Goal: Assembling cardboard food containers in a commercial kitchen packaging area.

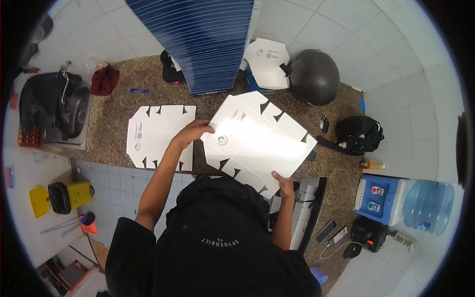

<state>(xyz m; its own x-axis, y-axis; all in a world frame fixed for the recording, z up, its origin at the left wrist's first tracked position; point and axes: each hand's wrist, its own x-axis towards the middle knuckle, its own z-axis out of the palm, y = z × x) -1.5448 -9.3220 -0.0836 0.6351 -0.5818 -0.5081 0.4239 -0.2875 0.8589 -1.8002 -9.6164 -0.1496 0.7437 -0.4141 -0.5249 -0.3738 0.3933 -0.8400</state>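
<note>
Over the speckled counter I hold a white die-cut cardboard sheet (262,141), tilted, with dark notches along two sides and small print near its left corner. My left hand (194,131) is closed on its left edge, fingertips on top. At the lower right edge, my right hand (284,187) grips it with the thumb on the upper face; the other fingers are mostly hidden beneath. A second sheet of the same kind (163,133) lies flat on the counter to the left, below my left forearm's reach.
A tall blue white-lined stack (198,44) rises behind the sheets. Beyond stand another white sheet (268,62) and a dark round helmet-like object (314,77). A black bag (360,134) and water dispenser (381,200) are right; a sink (79,119) is left.
</note>
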